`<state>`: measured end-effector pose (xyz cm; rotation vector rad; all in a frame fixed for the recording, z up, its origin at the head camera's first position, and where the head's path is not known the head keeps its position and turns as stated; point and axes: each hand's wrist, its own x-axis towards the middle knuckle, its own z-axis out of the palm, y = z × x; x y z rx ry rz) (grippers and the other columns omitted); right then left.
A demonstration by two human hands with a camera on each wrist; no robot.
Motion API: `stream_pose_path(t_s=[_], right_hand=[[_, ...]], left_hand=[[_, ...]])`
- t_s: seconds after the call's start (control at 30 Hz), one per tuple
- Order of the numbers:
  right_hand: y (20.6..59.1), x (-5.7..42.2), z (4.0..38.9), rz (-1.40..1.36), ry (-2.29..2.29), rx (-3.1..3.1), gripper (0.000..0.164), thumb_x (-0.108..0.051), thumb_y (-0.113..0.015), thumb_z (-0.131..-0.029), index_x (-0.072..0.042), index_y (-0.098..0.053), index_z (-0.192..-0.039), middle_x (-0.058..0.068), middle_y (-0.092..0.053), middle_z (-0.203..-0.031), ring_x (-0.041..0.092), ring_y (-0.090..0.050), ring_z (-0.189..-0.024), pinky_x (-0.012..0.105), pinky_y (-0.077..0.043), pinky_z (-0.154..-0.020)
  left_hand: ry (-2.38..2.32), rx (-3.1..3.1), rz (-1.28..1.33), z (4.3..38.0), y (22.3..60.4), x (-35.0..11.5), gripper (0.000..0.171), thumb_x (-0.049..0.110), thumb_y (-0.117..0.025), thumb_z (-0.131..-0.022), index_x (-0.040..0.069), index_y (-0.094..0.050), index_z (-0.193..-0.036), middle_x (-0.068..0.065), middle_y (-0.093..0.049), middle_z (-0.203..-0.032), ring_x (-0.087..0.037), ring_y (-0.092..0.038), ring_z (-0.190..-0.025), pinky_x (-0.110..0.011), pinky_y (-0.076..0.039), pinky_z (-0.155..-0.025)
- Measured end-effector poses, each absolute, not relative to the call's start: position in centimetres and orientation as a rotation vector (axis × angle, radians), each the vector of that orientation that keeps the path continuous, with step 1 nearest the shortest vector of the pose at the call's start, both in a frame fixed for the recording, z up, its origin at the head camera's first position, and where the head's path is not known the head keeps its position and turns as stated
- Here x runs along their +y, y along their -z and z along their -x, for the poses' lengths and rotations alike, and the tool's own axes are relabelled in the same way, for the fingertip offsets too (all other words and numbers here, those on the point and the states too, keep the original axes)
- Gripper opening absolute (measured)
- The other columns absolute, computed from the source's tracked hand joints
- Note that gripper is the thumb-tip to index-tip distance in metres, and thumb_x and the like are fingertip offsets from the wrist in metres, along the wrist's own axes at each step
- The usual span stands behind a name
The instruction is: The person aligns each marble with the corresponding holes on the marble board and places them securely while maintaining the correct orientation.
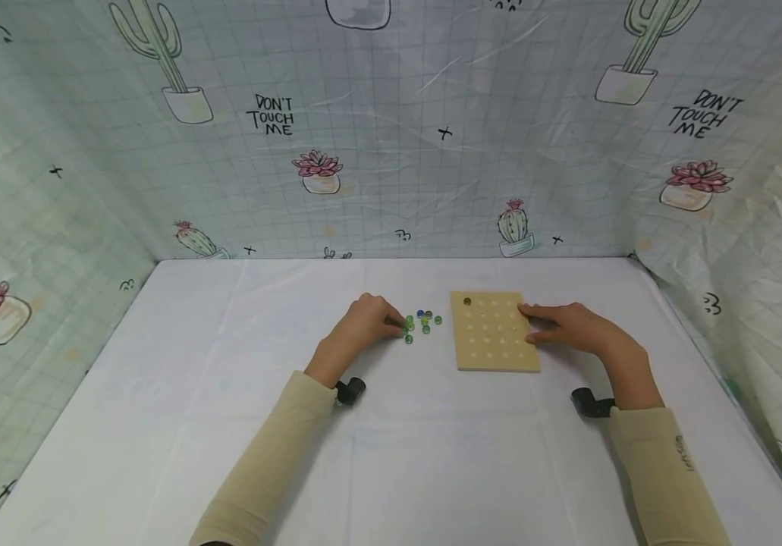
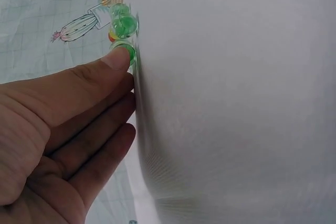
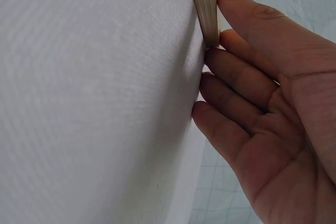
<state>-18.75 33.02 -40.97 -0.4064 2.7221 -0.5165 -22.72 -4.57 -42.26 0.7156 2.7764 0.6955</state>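
Note:
At the near side of a small cluster of glass marbles, my left hand reaches down to the white table. Its thumb and fingertips pinch a green marble, partly covered by the thumb in the left wrist view. Two more clear green marbles sit just beyond it. To the right lies a square wooden board with rows of small hollows. One dark marble rests in its far left corner. My right hand touches the board's right edge, thumb and forefinger spread along it, the other fingers loosely bent.
The white table ends at a cactus-printed cloth that hangs behind and at both sides. A blue marble lies at the cluster's far side. Black wrist devices are strapped over both tan sleeves.

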Motion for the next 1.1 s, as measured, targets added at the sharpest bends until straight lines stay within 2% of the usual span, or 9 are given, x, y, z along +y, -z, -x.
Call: stream_pose_path(t_s=[0.8,1.1], right_hand=[[40.9,32.9,18.9,0.404,0.491,2.718,0.072,-0.046,-0.07,-0.094,-0.008,-0.048,-0.152,0.026,-0.045,-0.151,0.052,-0.042,-0.137,0.066,-0.038,-0.109],[40.9,33.0,18.9,0.419,0.525,2.713,0.073,-0.045,-0.07,-0.094,-0.007,-0.047,-0.152,0.026,-0.045,-0.151,0.051,-0.041,-0.138,0.066,-0.037,-0.11]], left_hand=[[-0.773,2.809,-0.754,22.0,42.2,-4.8,0.017,0.013,-0.082,-0.086,0.009,-0.082,-0.103,-0.005,-0.078,-0.106,-0.019,-0.072,-0.105,-0.032,-0.057,-0.093],[-0.796,2.832,-0.803,21.9,41.5,-5.1,0.018,0.013,-0.079,-0.09,0.009,-0.08,-0.107,-0.006,-0.077,-0.11,-0.023,-0.07,-0.111,-0.037,-0.056,-0.097]])
